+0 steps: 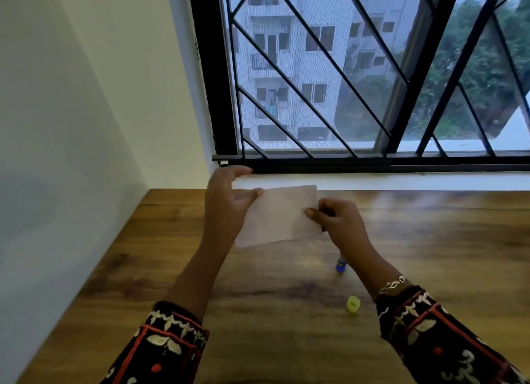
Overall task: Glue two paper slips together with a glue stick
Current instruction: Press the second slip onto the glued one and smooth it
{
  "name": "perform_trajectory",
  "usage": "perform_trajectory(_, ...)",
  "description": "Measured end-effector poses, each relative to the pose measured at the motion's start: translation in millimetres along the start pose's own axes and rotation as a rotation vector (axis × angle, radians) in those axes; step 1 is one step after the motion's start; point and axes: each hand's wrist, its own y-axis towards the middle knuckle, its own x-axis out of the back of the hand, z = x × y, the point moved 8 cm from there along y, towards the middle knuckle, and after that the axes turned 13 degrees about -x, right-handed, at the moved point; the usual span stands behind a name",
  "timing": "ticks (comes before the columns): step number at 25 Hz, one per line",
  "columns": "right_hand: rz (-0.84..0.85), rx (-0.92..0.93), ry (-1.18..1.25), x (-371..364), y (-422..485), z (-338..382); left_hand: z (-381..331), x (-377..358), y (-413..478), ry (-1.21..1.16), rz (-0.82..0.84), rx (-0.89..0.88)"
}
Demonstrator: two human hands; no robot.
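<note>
A pale sheet of paper (282,214) is held up in the air over the far middle of a wooden counter (272,292), just in front of a barred window (358,77). It looks like one sheet, though blur makes it impossible to tell whether it is two slips already laid together. The left hand (226,208) pinches its left edge, thumb on the near face, with the other fingers spread loosely above. The right hand (338,223) pinches the right edge between thumb and fingers, in a tight grip.

Below the right wrist a blue glue stick (340,266) stands uncapped on the counter, partly hidden by the arm. Its yellow-green cap (353,305) lies nearer, apart from it.

The likely risks: if the slips are being pressed together in mid-air, they could slide out of line before the glue grabs, or wrinkle with no flat surface behind them. Lowering the right forearm could knock the standing glue stick over. Left open, the glue may dry out, and the loose cap could roll away.
</note>
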Motion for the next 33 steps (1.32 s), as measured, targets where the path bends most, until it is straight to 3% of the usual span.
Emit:
perform_trajectory(2, -0.030, -0.115, 0.140, -3, -1, -16, 27, 9, -24, -0.066, -0.118, 0.226)
perform_trajectory(4, -0.033, -0.217, 0.226, -11, -1, -35, 47, -3, -51, -0.150, -0.038, 0.368)
perform_trajectory(7, -0.029, -0.323, 0.221, -27, -1, -64, 66, -11, -75, -0.088, 0.012, 0.426)
perform_trajectory(15, -0.109, -0.450, -0.112, -50, -2, -134, 112, -52, -125, 0.050, 0.210, 0.587)
perform_trajectory(22, -0.146, -0.297, -0.358, -61, -2, -135, 124, -72, -147, 0.176, 0.307, 0.561)
perform_trajectory(26, -0.123, -0.191, -0.540, -70, -3, -131, 120, -76, -149, 0.374, 0.411, 0.459)
perform_trajectory(28, -0.113, -0.118, -0.681, -77, -6, -129, 116, -84, -149, 0.482, 0.543, 0.336)
perform_trajectory(33, 0.011, 0.024, -0.866, -102, -8, -126, 106, -114, -160, 0.108, 0.735, 0.339)
